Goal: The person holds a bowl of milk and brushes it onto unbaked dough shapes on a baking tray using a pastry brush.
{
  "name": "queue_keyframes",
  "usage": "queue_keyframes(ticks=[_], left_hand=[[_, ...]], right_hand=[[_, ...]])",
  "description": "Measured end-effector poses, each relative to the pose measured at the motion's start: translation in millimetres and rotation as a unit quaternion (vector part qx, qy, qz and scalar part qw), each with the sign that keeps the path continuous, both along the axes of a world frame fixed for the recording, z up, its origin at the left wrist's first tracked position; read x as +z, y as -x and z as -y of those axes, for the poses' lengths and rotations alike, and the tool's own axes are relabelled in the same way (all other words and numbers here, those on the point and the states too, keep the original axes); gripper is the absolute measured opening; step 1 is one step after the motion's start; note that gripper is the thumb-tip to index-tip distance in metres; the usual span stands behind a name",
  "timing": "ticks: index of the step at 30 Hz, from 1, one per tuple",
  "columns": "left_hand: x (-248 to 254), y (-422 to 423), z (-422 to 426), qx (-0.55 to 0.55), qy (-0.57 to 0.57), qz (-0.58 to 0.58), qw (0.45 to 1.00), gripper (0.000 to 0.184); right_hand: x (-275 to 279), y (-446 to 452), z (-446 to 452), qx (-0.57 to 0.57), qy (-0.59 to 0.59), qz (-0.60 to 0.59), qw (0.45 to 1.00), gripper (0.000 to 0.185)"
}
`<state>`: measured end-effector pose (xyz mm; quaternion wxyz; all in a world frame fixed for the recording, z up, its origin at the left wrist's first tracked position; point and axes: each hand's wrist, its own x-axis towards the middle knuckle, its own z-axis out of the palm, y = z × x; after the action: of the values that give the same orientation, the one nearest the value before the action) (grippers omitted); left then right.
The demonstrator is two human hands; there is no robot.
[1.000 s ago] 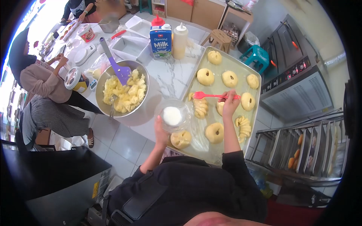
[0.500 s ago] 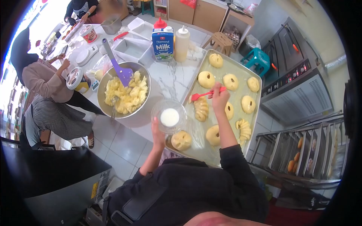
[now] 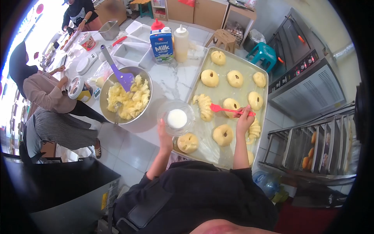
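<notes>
My left hand [image 3: 165,136] holds a clear bowl [image 3: 189,117] with white liquid [image 3: 177,118] in it, by the left edge of the baking tray [image 3: 221,158]. Over the tray, my right hand [image 3: 244,119] is closed on the handle of a red brush [image 3: 228,110]. The brush head is at the right side of a ridged, twisted dough piece [image 3: 204,107]. Round dough pieces with dark centres lie around it, one [image 3: 223,135] just below the brush. Another dough piece [image 3: 187,143] sits beneath the clear bowl at the tray's near left corner.
Left of the tray are a metal bowl [image 3: 148,102] of yellow mixture with a purple spatula [image 3: 124,78], a milk carton [image 3: 162,46] and a squeeze bottle [image 3: 181,43]. Two other people stand at the table's far left. An oven [image 3: 307,84] and tray rack [image 3: 311,150] are at right.
My right hand has moved toward me and to the right with the brush, whose head has gone from the twisted dough's upper end to its right side. My left hand still holds the bowl.
</notes>
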<state>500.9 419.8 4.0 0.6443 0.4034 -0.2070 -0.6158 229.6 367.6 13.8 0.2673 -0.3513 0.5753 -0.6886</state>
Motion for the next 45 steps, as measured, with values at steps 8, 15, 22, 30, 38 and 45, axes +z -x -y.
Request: queue_keyframes(ticks=[8,15,22,30,38,45], left_hand=[[11,18,-4,-0.035,0.018,0.053,0.998,0.05],[3,33,-8,-0.057,0.029,0.074,0.995,0.048],[-11,25,-11,-0.034,0.012,0.063,0.997,0.044],[-1,12,-9,0.0,0.023,0.023,0.999,0.046],[-4,6,-8,0.0,0.019,0.027,0.999,0.049],[6,9,-7,-0.014,0.013,0.027,0.999,0.048]], right_hand=[[88,-19,-49,0.066,0.09,0.073,0.991,0.043],[68,-63,-63,0.222,0.051,-0.013,0.974,0.031],[68,-23,-27,0.086,0.049,0.12,0.988,0.038],[-25,14,9,-0.006,0.002,0.093,0.996,0.039],[-8,17,-10,-0.008,0.046,0.035,0.998,0.038],[-20,1,-39,0.087,0.035,0.006,0.996,0.036]])
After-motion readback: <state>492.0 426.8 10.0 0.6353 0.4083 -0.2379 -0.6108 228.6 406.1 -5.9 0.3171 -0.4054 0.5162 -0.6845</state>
